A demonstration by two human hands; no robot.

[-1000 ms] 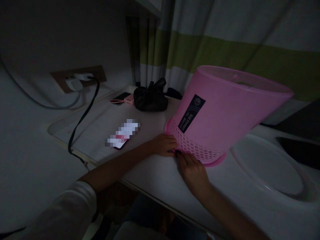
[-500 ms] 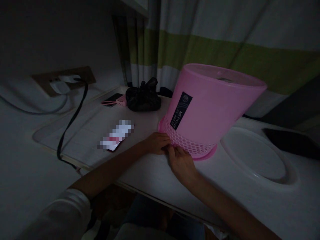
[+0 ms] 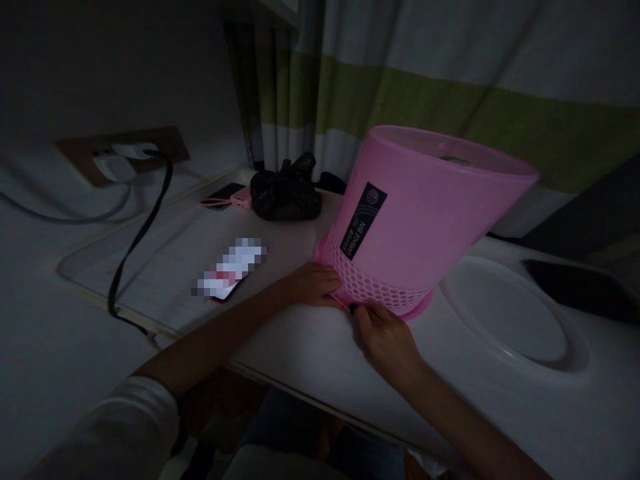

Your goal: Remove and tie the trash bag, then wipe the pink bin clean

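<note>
A pink garbage bin point(image 3: 420, 220) stands upright on the table, with a dark label on its side and a band of holes above its base. My left hand point(image 3: 313, 283) is closed at the near left of the base, and a thin strip beside its fingertips is too unclear to name. Just right of it, my right hand point(image 3: 387, 337) pinches a small black piece point(image 3: 353, 309) in front of the bin's base. Its kind cannot be made out, and the fingers hide part of it. A narrow gap separates the two hands.
Left of the bin lies a lit phone point(image 3: 230, 268). Behind it are a knotted black plastic bag point(image 3: 286, 190) and a pink power bank point(image 3: 242, 197). A white ring-shaped lid or rim point(image 3: 510, 360) and a dark flat object point(image 3: 583, 288) lie right. A black cable point(image 3: 143, 237) hangs from the wall socket.
My right hand has moved right, away from my left hand, and the small black piece now shows at its fingertips. My left hand and the bin stay nearly in place.
</note>
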